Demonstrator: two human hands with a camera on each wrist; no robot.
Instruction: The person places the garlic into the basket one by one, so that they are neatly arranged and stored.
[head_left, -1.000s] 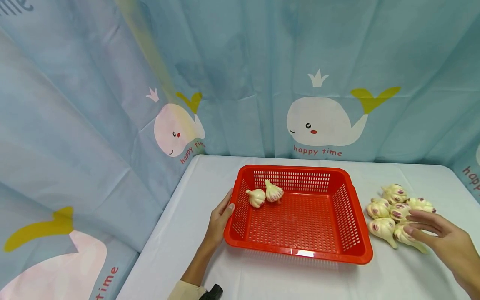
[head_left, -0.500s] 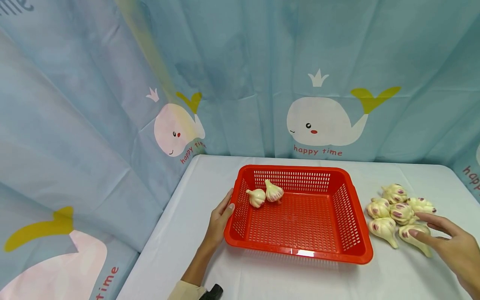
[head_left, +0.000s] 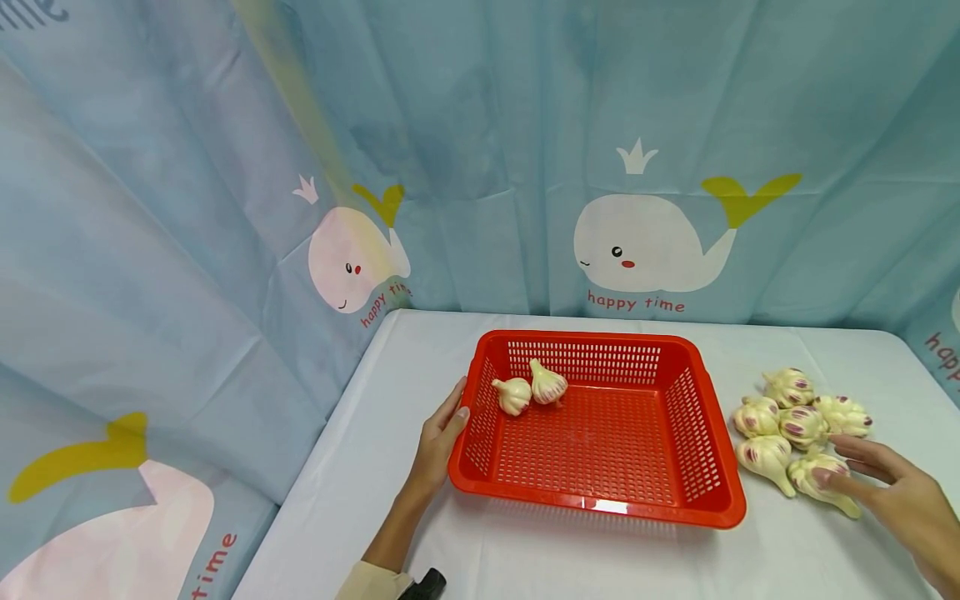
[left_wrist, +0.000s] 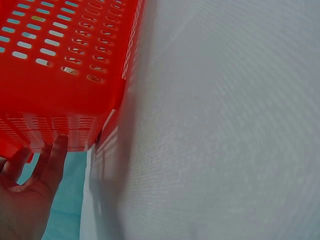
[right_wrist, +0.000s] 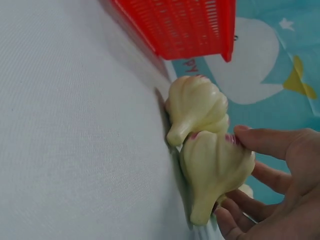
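Observation:
My left hand [head_left: 437, 442] holds the left rim of a red plastic basket [head_left: 592, 505], thumb at the rim. In the left wrist view its fingers [left_wrist: 55, 162] reach against the basket's outer wall. Two garlic bulbs lie in the basket's back left corner, one pale bulb [head_left: 513, 397] beside another bulb [head_left: 548, 385]. To the basket's right, my right hand [head_left: 896, 492] pinches the nearest garlic bulb [right_wrist: 215, 165], thumb on its upper side and fingers behind, partly hidden. This bulb rests beside another garlic bulb [right_wrist: 196, 105] at the pile's front.
More garlic bulbs [head_left: 789, 388] sit close together in the pile right of the basket. A white cloth [head_left: 360, 500] covers the table. Behind it hangs a blue curtain [head_left: 480, 167] with printed whales.
The right hand has lowered slightly toward the front bulb, and that bulb has shifted and turned a little under its fingers. The left hand and basket have stayed put.

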